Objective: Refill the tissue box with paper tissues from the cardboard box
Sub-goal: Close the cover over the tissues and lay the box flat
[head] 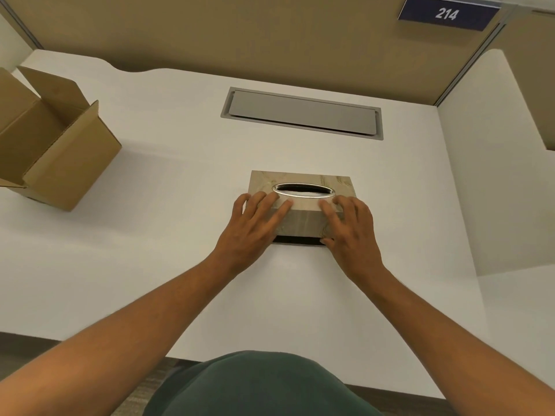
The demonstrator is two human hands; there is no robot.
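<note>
Head view: the tissue box (303, 205) sits mid-tabletop (150, 250), white paper showing in its oval slot. Left hand (252, 229) and right hand (351, 232) rest on its near corners, fingers spread, clamping nothing. An open cardboard box (57, 145) stands far left.

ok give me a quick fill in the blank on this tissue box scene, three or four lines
1. Both hands, left hand and right hand, rest on the wood-grain ____.
2. The open cardboard box stands on the person's ____ side of the white desk.
3. The blue sign on the partition reads ____.
4. The oval slot is on the box's ____ face.

Missing words: tissue box; left; 214; top
</note>
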